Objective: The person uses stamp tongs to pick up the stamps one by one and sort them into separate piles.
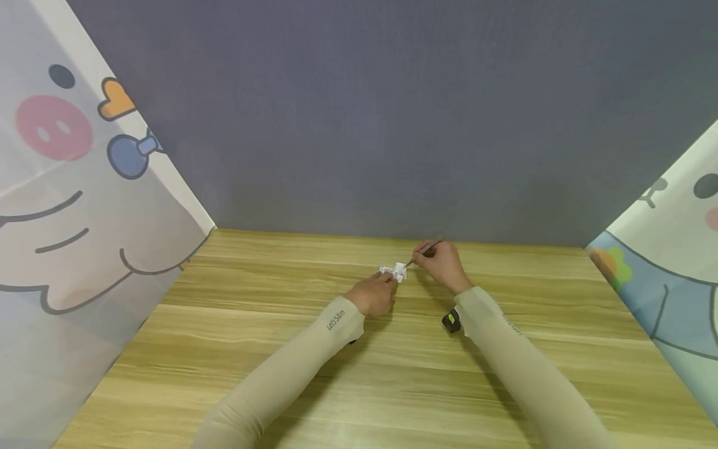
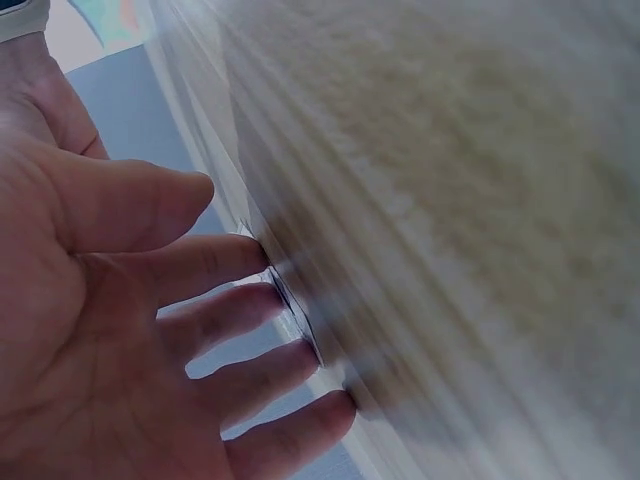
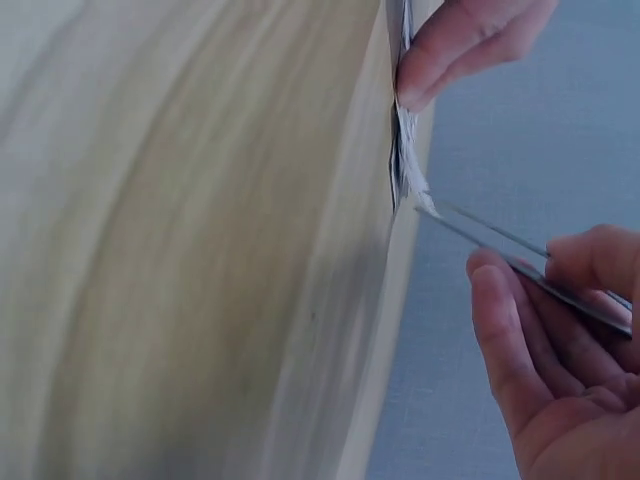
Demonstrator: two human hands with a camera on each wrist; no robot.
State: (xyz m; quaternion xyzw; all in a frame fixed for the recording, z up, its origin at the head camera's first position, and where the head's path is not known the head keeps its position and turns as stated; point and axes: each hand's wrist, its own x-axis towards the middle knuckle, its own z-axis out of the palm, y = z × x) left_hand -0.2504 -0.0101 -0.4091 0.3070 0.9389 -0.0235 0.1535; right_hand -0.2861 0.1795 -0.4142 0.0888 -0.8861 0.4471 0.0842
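Small white paper pieces (image 1: pixel 400 268) with faint printing lie on the wooden table, near its far edge. My left hand (image 1: pixel 374 295) rests over their near left side. In the left wrist view its fingers (image 2: pixel 245 385) are spread and fairly straight, their tips pressing at the thin paper edge. My right hand (image 1: pixel 444 265) pinches metal tweezers (image 1: pixel 426 251) between thumb and fingers. In the right wrist view, the slim tips of the tweezers (image 3: pixel 482 240) stand slightly apart at the frayed end of the paper (image 3: pixel 410 165); whether they grip it, I cannot tell.
The wooden table (image 1: pixel 364 386) ends at a grey upright panel (image 1: pixel 359 125) behind. Cartoon-printed panels stand at left (image 1: pixel 84 187) and right (image 1: pixel 673 249). A small black device (image 1: pixel 450 320) with a yellow-green mark sits by the right cuff.
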